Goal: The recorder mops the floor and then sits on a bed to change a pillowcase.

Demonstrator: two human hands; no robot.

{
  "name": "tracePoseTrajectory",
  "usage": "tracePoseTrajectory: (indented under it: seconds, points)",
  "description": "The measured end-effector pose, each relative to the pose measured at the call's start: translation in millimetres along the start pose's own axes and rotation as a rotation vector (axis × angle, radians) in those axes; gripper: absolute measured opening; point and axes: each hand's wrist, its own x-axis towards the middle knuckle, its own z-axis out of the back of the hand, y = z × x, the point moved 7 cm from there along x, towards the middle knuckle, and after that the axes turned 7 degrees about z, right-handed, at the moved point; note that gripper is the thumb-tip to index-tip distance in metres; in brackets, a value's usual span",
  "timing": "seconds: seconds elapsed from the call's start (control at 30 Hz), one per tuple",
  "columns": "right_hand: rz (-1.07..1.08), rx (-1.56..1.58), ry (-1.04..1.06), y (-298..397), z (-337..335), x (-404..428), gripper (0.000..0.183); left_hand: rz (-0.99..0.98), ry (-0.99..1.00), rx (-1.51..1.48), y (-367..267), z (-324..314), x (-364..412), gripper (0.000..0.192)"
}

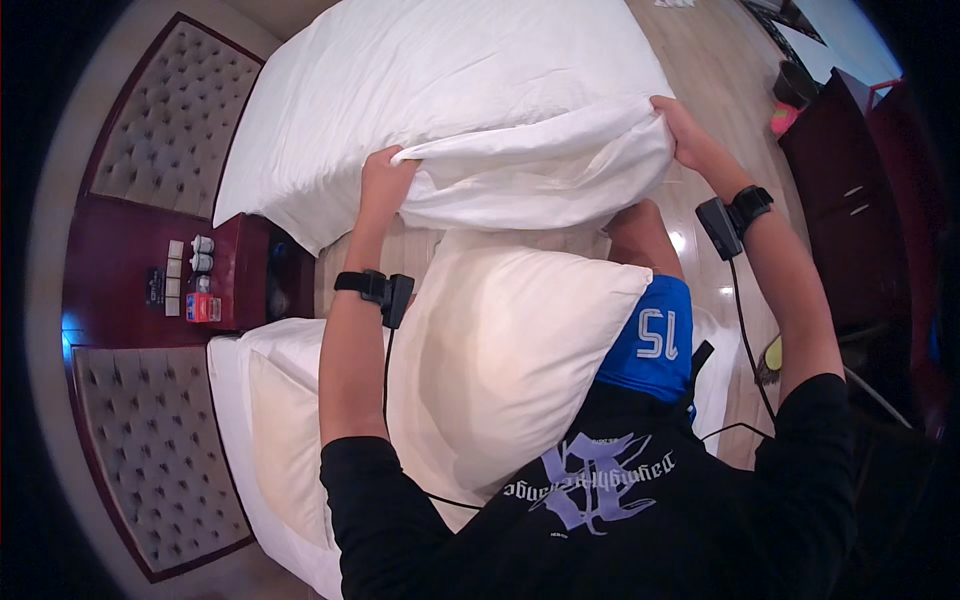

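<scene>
A white pillowcase or similar folded cloth [525,184] is stretched between my two hands over the near edge of the far bed. My left hand [388,176] grips its left corner, where a small yellowish bit shows beside the fingers. At the right corner, my right hand [675,127] pinches the fabric. Behind the cloth lies the white sheet of the far bed [450,67]. A plump white pillow [517,330] leans across my lap on the near bed, below the cloth. How far the cloth is joined to the bed covering, I cannot tell.
Another pillow [285,435] lies on the near bed. Left, a dark red nightstand [244,277] with lidded cups [201,251] and a red box [199,307] stands between two tufted headboards [176,112]. Dark cabinets [847,202] and a bin [793,84] stand right; cords hang from my wrist devices.
</scene>
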Motion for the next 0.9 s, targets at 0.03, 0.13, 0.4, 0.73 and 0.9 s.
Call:
tracePoseTrajectory:
  seconds: [0.03,0.13,0.4,0.73,0.9]
  points:
    - [0.005,-0.035,0.031,4,-2,-4,0.038,-0.034,-0.065,0.004,2,4,0,0.026]
    - [0.061,-0.398,0.164,19,-12,-23,0.046,-0.058,-0.124,-0.016,13,9,1,0.027]
    - [0.291,-1.191,0.439,13,-42,-57,0.067,0.132,-0.144,-0.17,38,12,7,0.033]
    - [0.434,-1.634,0.195,0,-18,-39,0.034,-0.005,0.155,0.092,21,-8,-10,0.035]
    - [0.514,-1.583,0.014,-2,6,-18,0.024,-0.045,0.111,0.268,36,-7,-11,0.028]
